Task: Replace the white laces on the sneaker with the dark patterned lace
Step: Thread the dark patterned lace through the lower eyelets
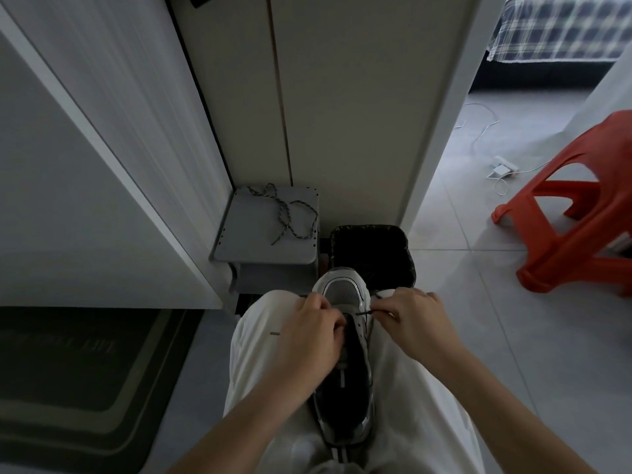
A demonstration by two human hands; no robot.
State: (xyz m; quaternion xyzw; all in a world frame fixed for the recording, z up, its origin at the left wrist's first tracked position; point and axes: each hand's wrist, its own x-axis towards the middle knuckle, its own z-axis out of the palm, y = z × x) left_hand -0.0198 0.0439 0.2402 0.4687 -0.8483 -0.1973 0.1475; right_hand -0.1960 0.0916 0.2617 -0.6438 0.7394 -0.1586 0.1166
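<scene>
Two hands at the toe eyelets: dark lace going in

Sneaker (345, 292) is being held on the lap, toe pointing away. Dark lace (364, 313) is being pinched taut by the right hand (410, 319) just beside the lowest right eyelet. Left hand (318, 323) fingers are being pressed, curled, against the left eyelet row; what is gripped cannot be told. Judged: first crossing is being threaded; next, ends need evening, then feeding diagonally upward. Spare patterned lace (290, 213) is lying on the grey stool (260, 248).
</scene>
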